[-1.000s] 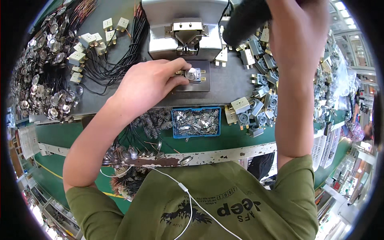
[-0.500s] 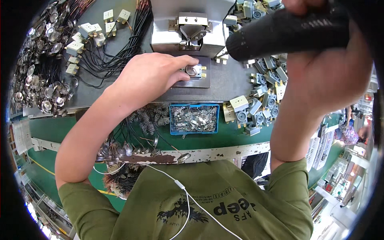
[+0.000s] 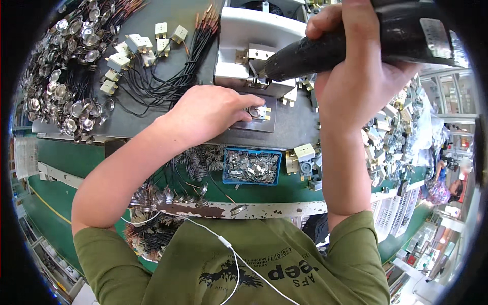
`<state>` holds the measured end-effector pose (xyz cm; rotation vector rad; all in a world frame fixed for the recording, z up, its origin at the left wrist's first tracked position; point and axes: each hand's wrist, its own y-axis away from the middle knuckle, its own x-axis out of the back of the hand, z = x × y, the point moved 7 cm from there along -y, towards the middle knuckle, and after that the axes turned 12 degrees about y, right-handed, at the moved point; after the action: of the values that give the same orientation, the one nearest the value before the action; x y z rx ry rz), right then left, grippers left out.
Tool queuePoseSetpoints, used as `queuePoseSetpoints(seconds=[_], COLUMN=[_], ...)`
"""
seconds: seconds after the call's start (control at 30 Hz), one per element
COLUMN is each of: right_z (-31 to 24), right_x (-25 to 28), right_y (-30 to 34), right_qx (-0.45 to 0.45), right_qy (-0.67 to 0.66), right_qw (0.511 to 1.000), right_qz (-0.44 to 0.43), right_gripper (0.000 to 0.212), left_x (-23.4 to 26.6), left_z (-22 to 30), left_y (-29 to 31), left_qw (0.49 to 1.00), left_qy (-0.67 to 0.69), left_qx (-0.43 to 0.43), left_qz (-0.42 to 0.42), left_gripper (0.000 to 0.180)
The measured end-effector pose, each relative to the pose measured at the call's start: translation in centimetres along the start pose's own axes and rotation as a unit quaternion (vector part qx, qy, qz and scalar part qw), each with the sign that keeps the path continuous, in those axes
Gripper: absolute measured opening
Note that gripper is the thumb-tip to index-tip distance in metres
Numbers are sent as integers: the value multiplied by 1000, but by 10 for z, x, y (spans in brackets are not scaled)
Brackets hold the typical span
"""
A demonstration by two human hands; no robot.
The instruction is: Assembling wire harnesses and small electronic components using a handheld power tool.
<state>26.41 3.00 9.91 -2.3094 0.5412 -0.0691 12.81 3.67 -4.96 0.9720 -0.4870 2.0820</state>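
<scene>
My left hand (image 3: 206, 113) reaches forward over the bench, with thumb and fingers closed around a small pale switch-like block (image 3: 263, 113) that has a round metal part on top and brass tabs on its right side. The block rests on a flat metal plate (image 3: 262, 125). In my right hand (image 3: 351, 84) is a black electric screwdriver (image 3: 300, 60), gripped around its body and tilted, its nose pointing down and left. Its tip is near the metal fixture (image 3: 236, 71), above the block and apart from it. A white block (image 3: 260, 53) sits in that fixture.
Left of the fixture lie white blocks (image 3: 119, 62) with black wires (image 3: 185, 76) and a pile of round metal caps (image 3: 76, 109). A blue tray (image 3: 224, 175) of small metal pieces is below the bench edge. More blocks (image 3: 305, 152) lie to the right.
The screwdriver has moved left and come closer to the fixture, with my right hand around it. My left hand still holds the block on the plate. The whole view has shifted slightly.
</scene>
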Motion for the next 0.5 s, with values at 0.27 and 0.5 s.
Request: queuePoseSetpoints(seconds=[0.27, 0.5], right_z=[8, 1], right_x=[1, -10], right_y=[5, 8], right_qx=[-55, -56], right_qy=[69, 98], right_qw=[996, 994], right_qz=[20, -13], right_gripper=[13, 15], left_x=[-1, -1], left_z=[-3, -2], left_y=[0, -1], left_qw=[999, 1000], left_qy=[0, 2], left_qx=[31, 12], left_qz=[-30, -19], left_gripper=[38, 39])
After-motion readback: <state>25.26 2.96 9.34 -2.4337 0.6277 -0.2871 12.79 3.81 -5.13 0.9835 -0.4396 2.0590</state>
